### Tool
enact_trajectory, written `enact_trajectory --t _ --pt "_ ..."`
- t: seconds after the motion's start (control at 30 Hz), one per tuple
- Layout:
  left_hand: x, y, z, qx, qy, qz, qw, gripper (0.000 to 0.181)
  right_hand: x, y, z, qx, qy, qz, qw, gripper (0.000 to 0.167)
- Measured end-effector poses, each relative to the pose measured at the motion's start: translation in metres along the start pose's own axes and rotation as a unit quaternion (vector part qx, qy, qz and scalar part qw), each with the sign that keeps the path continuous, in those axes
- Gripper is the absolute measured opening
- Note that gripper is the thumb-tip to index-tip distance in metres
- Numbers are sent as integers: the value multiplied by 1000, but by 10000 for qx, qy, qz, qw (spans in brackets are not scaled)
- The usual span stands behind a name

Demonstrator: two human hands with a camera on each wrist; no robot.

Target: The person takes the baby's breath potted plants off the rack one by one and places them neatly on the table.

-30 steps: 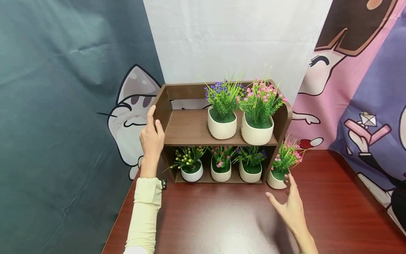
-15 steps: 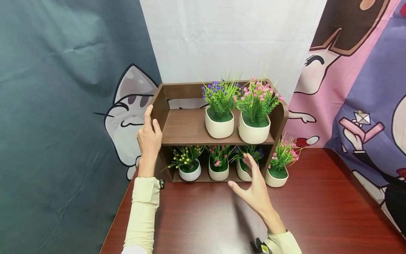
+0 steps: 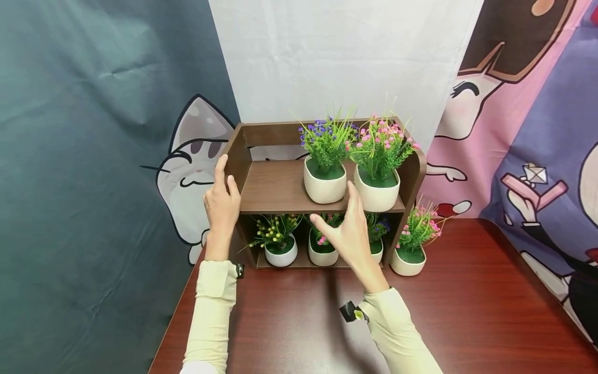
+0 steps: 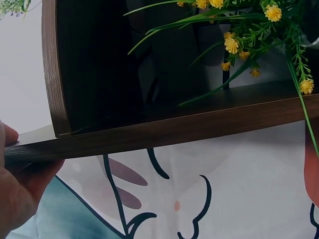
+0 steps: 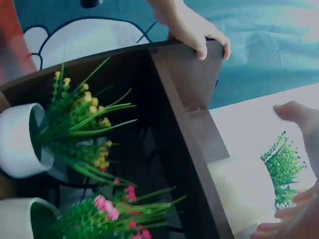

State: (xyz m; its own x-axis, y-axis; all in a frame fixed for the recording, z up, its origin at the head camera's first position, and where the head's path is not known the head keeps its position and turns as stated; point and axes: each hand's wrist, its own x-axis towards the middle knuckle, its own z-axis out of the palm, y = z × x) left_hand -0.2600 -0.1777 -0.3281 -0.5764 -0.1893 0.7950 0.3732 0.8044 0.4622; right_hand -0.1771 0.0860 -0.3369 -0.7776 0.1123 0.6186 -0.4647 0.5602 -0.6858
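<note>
My left hand grips the left side panel of a brown two-tier shelf. In the left wrist view, the thumb and fingers of that hand lie on opposite faces of the panel. My right hand, thumb and fingers spread, is raised before the upper tier, just below the white pot with purple flowers. The right wrist view shows a pale pot between the spread thumb and fingers of this hand, which holds nothing. A pink-flowered pot stands right of the purple one.
On the lower tier stand a yellow-flowered pot, a pink-flowered pot and a purple-flowered pot partly behind my right hand. Another pink-flowered pot stands on the red-brown table, right of the shelf. Printed curtains hang behind.
My right hand has moved left and up from near the pot on the table to the front of the upper tier, staying spread. My left hand keeps its place on the side panel.
</note>
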Motion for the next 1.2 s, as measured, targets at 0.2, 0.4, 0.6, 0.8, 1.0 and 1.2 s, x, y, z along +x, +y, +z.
enact_trajectory --t 0.2,0.4,0.6,0.8,1.0,1.2 --pt "0 0 1 10 -8 -22 10000 44 20 0 15 -138 229 84 9996 99" --pt "-1 1 3 17 35 0 10000 43 32 5 27 -372 315 671 9966 98" --pt "-1 0 3 -46 -23 30 10000 43 37 5 32 -542 281 1034 9928 89" --pt "0 -1 0 -25 -3 -27 10000 43 41 2 40 -656 422 1129 9905 89" --pt "0 1 -1 -62 -66 -9 10000 43 41 4 44 -687 534 1132 9898 86" --pt "-1 0 1 -92 -84 1 9999 44 32 4 39 -564 600 1032 9913 84"
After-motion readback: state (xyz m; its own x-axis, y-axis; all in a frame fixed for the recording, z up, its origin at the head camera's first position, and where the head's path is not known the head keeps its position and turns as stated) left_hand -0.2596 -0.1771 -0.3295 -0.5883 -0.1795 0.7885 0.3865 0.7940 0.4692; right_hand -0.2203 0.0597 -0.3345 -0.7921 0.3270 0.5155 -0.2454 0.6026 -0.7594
